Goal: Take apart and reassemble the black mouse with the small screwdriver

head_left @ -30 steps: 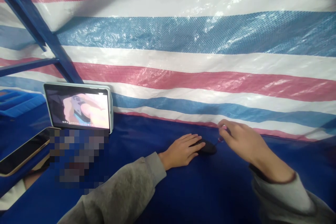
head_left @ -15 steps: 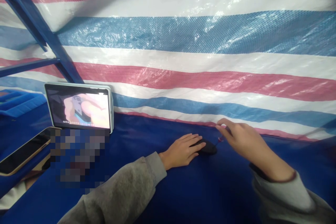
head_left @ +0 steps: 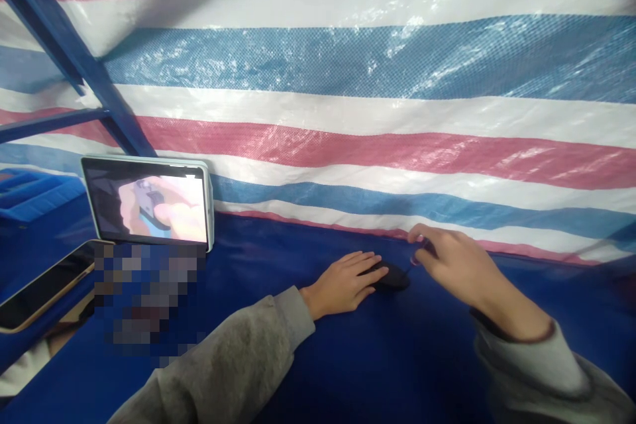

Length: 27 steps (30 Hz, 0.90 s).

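Observation:
My left hand (head_left: 342, 286) lies over the left end of a black computer mouse (head_left: 393, 275), its fingers across the top and its thumb along the near side. From the mouse's right end a thin dark cord (head_left: 410, 269) runs up to my right hand (head_left: 450, 262). There the thumb and fingertips are bent together in a pinch at the cord, beside a small reddish strand (head_left: 413, 258). How much of the cord sits between the fingertips is hidden. Both hands are just above the dark blue table cover (head_left: 377, 364).
A tablet (head_left: 149, 204) playing a picture leans upright at the left. In front of it lie a phone (head_left: 50, 286) and a blurred-out patch. A blue tray (head_left: 40, 195) stands far left, near a blue metal frame (head_left: 106, 106). Striped sheeting (head_left: 348, 112) hangs behind the table.
My right thumb and fingers have drawn closer together around the cord, and the reddish strand has shifted slightly up and left. My left hand stays on the mouse. The tablet's picture differs.

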Tool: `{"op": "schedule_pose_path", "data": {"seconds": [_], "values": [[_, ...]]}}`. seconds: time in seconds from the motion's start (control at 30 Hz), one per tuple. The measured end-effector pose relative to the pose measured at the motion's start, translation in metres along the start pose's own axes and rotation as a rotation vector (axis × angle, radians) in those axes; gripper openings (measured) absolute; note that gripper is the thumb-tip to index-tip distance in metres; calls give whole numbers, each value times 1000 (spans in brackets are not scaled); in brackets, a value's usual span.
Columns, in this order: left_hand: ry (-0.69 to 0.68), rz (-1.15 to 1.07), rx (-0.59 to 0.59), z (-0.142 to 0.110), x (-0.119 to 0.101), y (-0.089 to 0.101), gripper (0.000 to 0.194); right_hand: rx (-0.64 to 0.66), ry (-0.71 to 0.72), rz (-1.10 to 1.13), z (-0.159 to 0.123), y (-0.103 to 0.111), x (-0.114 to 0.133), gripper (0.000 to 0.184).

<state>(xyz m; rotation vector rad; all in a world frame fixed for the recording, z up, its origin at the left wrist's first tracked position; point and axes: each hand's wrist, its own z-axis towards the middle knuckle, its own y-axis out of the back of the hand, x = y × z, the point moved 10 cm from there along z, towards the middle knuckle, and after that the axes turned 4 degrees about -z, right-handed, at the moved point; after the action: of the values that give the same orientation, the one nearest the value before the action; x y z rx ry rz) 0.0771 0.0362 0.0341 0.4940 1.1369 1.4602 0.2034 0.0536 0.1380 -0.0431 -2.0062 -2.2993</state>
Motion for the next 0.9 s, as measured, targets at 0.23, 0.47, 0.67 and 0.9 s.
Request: {"op": "schedule_pose_path", "data": {"seconds": [0.23,0.47,0.67,0.9], "values": [[-6,9,10,1,-1,0,44,11,-12,-10,0,-1,-1,25],[-6,10,8,0,-1,0,44,21,1,-10,-1,-2,0,24],[-9,15,5,0,-1,1,44,32,-47,-15,1,-3,-5,39],[-11,17,0,0,-1,0,44,19,-3,0,1,-4,-1,23]]}}
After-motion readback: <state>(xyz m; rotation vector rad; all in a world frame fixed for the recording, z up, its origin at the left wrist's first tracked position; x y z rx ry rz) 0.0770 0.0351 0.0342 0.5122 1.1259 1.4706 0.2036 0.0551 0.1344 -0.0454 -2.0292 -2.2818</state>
